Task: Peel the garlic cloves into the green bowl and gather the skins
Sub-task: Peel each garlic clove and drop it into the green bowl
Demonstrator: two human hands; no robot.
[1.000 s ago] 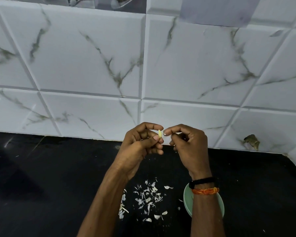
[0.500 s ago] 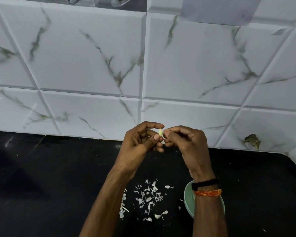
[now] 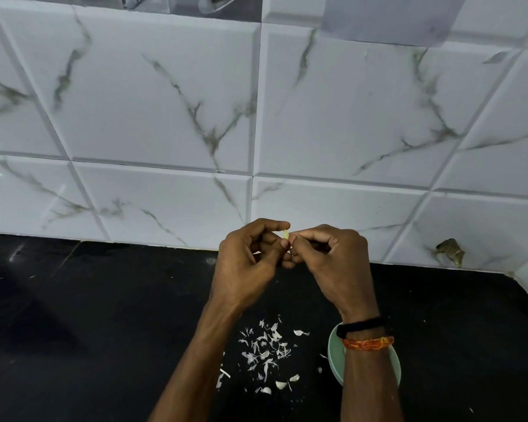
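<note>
Since a second ago: right hand point(image 3: 329, 260) has closed in until its fingertips meet the left hand point(image 3: 247, 263); peeling goes on.
Garlic clove point(image 3: 285, 233): pale sliver, centre frame, pinched by both hands' curled fingers.
Skins point(image 3: 265, 351): thin papery white flakes, scattered lower centre on matte black counter point(image 3: 73, 330).
Green bowl point(image 3: 334, 354): smooth round rim, lower right, under the right wrist.
</note>
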